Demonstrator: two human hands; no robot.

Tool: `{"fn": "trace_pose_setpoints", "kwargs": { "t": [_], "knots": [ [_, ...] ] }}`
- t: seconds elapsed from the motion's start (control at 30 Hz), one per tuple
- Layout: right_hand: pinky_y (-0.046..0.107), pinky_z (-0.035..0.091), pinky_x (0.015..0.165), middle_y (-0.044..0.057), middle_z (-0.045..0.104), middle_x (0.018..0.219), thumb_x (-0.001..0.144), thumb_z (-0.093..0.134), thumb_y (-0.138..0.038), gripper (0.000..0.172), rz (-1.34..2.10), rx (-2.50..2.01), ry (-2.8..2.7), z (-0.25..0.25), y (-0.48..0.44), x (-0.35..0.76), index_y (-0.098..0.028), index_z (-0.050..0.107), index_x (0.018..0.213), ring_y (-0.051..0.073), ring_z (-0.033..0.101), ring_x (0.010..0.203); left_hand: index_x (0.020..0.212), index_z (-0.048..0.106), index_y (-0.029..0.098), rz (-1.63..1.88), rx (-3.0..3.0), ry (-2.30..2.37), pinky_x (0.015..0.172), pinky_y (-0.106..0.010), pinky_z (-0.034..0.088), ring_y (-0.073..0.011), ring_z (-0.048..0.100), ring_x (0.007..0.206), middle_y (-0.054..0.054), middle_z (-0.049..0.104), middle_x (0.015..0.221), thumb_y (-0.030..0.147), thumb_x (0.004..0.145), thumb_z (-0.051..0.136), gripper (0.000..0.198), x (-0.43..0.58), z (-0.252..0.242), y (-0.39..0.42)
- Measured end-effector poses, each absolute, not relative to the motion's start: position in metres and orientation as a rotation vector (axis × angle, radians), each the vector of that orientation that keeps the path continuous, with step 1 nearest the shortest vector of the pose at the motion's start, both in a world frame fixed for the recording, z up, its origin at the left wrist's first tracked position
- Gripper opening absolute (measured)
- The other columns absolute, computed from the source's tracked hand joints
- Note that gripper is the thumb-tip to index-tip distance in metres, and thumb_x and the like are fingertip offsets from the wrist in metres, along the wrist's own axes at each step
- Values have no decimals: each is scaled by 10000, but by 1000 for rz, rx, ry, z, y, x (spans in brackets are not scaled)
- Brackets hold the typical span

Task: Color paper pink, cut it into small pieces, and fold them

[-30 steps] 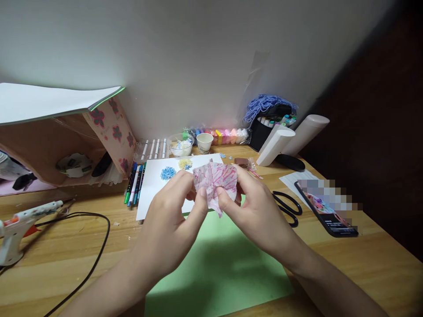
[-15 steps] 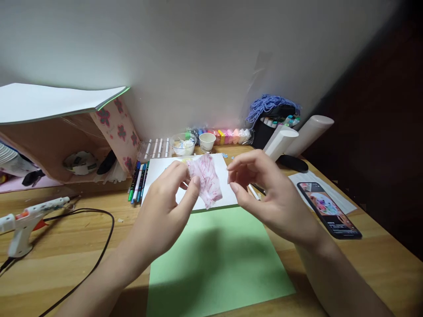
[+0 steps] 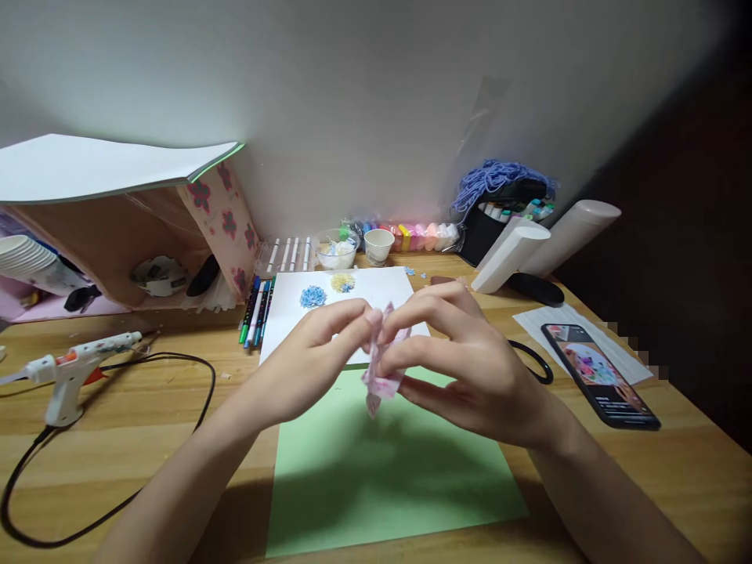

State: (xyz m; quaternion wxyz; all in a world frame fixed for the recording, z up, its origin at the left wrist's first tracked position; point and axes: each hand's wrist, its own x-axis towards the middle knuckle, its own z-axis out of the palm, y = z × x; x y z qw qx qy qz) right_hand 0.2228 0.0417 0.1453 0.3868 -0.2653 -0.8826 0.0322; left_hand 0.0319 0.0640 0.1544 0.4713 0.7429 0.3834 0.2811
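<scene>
Paper point(image 3: 385, 386), pink-streaked and already creased, held up over the line between white sheet point(image 3: 282, 317) and green sheet point(image 3: 376, 501). Left hand point(image 3: 314, 352) in a narrow grip at the upper edge; right hand point(image 3: 470, 364) closed on the right side, folds hard to tell behind the knuckles. Colouring apparently done, creasing seemingly partway, not yet laid on either sheet. Blue heap point(image 3: 313, 297) and yellow heap point(image 3: 342, 282) already on the white sheet; glue gun point(image 3: 88, 354) lying apart on the bench point(image 3: 146, 415).
</scene>
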Motion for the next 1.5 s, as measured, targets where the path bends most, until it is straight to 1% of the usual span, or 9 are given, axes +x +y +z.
{"fn": "trace_pose_setpoints", "kwargs": {
  "t": [0.1,0.17,0.23,0.33,0.47,0.67,0.97,1.2,1.5],
  "knots": [
    [328,437,838,38,666,912,816,637,-91,118,103,-736,-2213,144,46,223,-188,638,883,184,545,921,803,519,194,859,1848,1044,756,-272,377,-148,500,808,4,533,819,491,967,281,415,32,154,61],
    [332,445,807,42,672,880,815,626,-84,112,102,-791,-2172,143,48,224,-174,624,880,185,553,882,826,524,196,884,1940,1119,758,-278,375,-157,498,831,-1,538,852,522,933,374,374,32,156,57],
    [334,450,781,39,672,846,818,619,-88,108,100,-820,-2154,143,49,224,-173,614,885,187,556,852,823,527,194,850,2022,1170,754,-274,379,-155,505,837,-1,552,869,478,897,496,295,32,158,52],
    [334,452,764,34,673,827,821,611,-87,115,90,-824,-2155,143,49,224,-182,609,887,189,561,831,790,532,189,835,2025,1182,728,-261,388,-138,519,805,8,567,836,383,910,510,229,34,159,50],
    [341,456,762,46,678,850,819,609,-90,109,28,-821,-2164,143,47,223,-187,618,866,197,566,835,741,537,180,846,1954,1150,687,-244,392,-119,523,740,18,570,764,332,926,490,244,35,157,53],
    [336,460,741,46,677,841,811,617,-87,113,-96,-801,-2154,143,46,222,-196,623,840,194,555,810,731,560,175,887,1900,1109,634,-222,390,-108,525,694,23,575,717,317,917,509,239,35,157,55],
    [344,466,736,36,681,823,794,627,-91,128,-125,-784,-2156,143,45,223,-206,615,850,195,581,804,738,565,170,922,1877,1106,652,-213,406,-109,534,702,18,582,725,315,910,522,229,35,157,57],
    [363,472,730,28,689,837,802,628,-129,166,-88,-829,-2108,138,44,219,-235,605,928,207,605,800,741,562,171,876,1802,1064,652,-223,415,-126,546,718,2,597,735,348,904,530,243,36,156,56],
    [336,473,715,18,685,797,802,620,-98,126,-98,-782,-2100,138,44,218,-216,616,845,184,609,770,729,551,174,850,1726,1035,644,-222,408,-117,528,713,16,567,725,364,900,539,257,35,154,57]
  ]
}}
